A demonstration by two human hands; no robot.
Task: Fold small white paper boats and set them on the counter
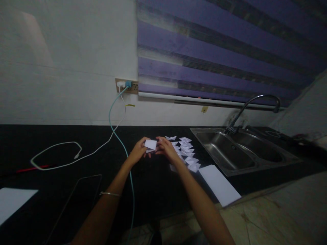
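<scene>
Between my two hands is a small folded piece of white paper [150, 145], held a little above the black counter. My left hand [138, 149] grips its left side, thumb on top and fingertips showing beneath. At the right edge my right hand [166, 148] has its fingers bent around the paper; part of the grip is hidden. Just right of my right hand, several white folded paper boats [187, 149] stand in rows on the counter, some behind my wrist. A stack of white paper sheets [219, 185] lies nearer the counter's front edge.
A steel double sink [217, 146] with a curved faucet [255, 98] is at the right. A teal cable [120, 141] runs from the wall outlet [133, 87] past my left forearm. A white cable [58, 166], a flat dark panel [76, 204] and white paper [15, 202] lie left.
</scene>
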